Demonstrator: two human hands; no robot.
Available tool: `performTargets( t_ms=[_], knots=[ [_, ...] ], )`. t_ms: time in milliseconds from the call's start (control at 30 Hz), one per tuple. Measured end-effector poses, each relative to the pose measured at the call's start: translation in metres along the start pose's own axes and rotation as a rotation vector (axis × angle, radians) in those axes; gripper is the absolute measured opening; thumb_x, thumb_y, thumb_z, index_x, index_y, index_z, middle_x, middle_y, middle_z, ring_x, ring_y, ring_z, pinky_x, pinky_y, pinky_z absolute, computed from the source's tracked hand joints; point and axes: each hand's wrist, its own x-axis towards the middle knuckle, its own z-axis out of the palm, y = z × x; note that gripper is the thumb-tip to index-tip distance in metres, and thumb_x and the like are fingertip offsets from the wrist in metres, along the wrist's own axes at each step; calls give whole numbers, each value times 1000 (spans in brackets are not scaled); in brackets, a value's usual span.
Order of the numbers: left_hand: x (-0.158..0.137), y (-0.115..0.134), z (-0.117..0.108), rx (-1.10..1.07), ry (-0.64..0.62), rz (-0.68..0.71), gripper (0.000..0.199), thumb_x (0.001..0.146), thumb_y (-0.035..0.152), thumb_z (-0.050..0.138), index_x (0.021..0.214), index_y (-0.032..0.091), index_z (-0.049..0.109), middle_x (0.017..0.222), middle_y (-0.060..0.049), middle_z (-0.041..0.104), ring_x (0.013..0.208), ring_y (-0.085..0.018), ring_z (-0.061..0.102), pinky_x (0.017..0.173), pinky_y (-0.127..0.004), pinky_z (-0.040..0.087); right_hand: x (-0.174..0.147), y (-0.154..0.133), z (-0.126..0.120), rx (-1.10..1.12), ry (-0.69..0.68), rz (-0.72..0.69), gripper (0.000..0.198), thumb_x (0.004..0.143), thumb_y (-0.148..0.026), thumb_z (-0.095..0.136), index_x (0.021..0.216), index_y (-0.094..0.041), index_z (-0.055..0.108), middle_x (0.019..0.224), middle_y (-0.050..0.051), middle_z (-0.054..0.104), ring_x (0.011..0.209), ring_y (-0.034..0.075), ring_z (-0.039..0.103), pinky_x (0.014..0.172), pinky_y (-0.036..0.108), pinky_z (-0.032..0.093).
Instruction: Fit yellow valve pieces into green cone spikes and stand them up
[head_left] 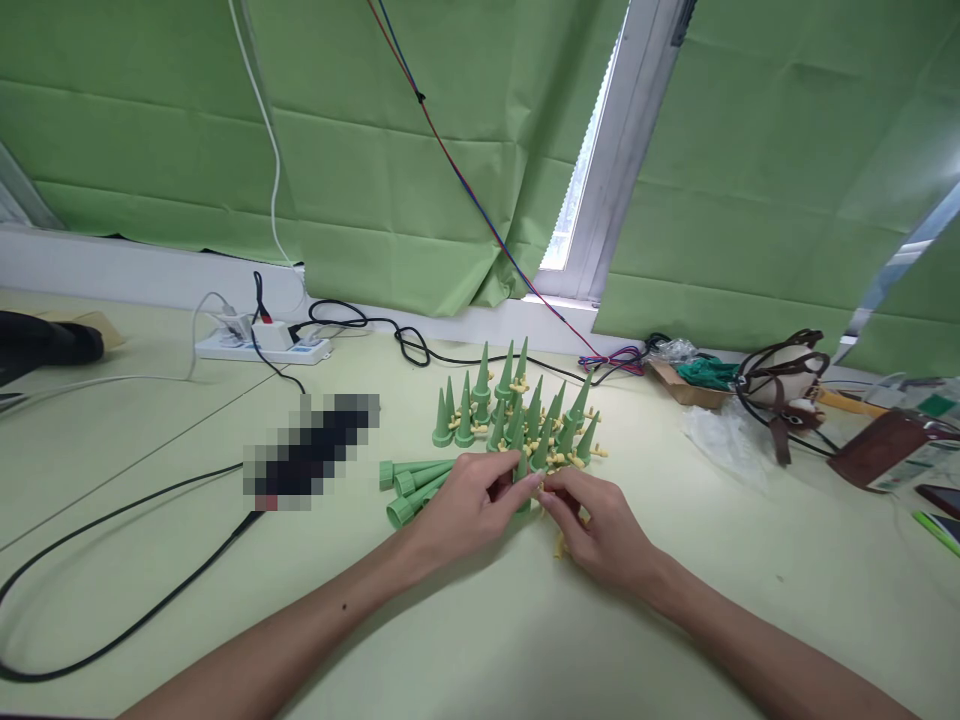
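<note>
Two bare hands are working over a pale table (pixel 480 650), at the near edge of a cluster of green parts. The left hand (pixel 476 495) is gripping a green cone (pixel 523 467) between thumb and index finger, the cone's tip pointing upward. The right hand (pixel 604 525) is bringing its thumb and index fingertips together just beside that cone, meeting the left thumb; whether they are gripping a small piece cannot be told, the fingers hiding the spot. Behind the hands, upright cones (pixel 534 410) are standing close together, many showing yellow fittings (pixel 598 453) at their sides. To the left, loose cones (pixel 411 484) are lying on their sides, partly hidden by the left hand. A yellow piece (pixel 559 546) is lying just beside the right hand, partly covered by it. Farther left, a pixelated dark object (pixel 311 452) is resting near a cable; beyond it, a power strip (pixel 304 352) is lying before the green curtain (pixel 420 200). At right, a cardboard box (pixel 686 390) is holding green material (pixel 705 372).
</note>
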Motion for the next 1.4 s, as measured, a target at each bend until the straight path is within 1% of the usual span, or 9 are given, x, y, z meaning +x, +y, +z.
performTargets(
  t_ms=[300,533,733,967,1100,1200,1267,1333,1400],
  knots=[
    [-2,-2,-1,15,-32,65,31,97,34,51,73,17,60,58,5,40,55,-10,35,53,-25,28,2,-2,0,53,-3,65,17,98,-19,47,83,-18,56,66,-1,55,57,13,47,53,24,36],
    [-3,-4,-1,57,-35,174,28,98,35,53,83,14,66,64,3,47,58,-10,39,56,-24,30,3,-5,-2,114,-51,210,23,97,-27,49,77,-18,56,62,-2,50,55,13,41,49,23,31],
    [-3,-4,-1,116,-39,246,22,97,28,54,89,15,69,66,2,50,60,-11,43,57,-23,31,5,-5,-1,238,-85,316,25,97,-31,49,75,-18,54,59,-4,44,53,12,38,48,23,29],
    [-4,-7,-1,127,-48,234,21,98,31,52,100,15,66,75,-1,59,64,-12,50,60,-23,36,4,-5,-2,254,-51,325,26,97,-33,50,77,-18,57,60,-3,46,53,11,40,48,22,31],
    [-3,-1,-7,83,-80,213,26,99,35,51,114,16,60,85,-2,62,67,-13,52,62,-23,39,5,-6,-3,232,19,295,24,98,-31,50,80,-18,58,64,-2,52,54,11,44,48,22,35],
    [-4,2,-11,29,-83,188,31,100,37,46,121,16,53,84,-1,60,64,-13,51,61,-23,40,4,-7,-3,211,79,278,21,98,-29,51,81,-18,57,65,-2,54,55,12,46,49,22,37],
    [-5,4,-12,-3,-68,159,27,101,37,41,116,17,52,79,1,58,60,-11,48,59,-23,38,3,-7,-3,209,120,269,20,97,-29,51,82,-19,57,64,-2,53,55,11,46,49,22,38],
    [-5,3,-11,-6,-30,131,24,102,37,37,99,18,52,72,3,54,58,-11,44,58,-23,35,3,-8,-2,208,161,252,19,97,-28,52,82,-19,58,63,-2,53,54,11,46,49,22,39],
    [-5,3,-10,26,2,120,32,103,36,34,81,18,48,66,4,48,58,-11,42,58,-24,33,2,-8,-2,202,199,229,18,97,-27,52,82,-19,58,65,-2,53,55,11,47,50,22,40]
  ],
)
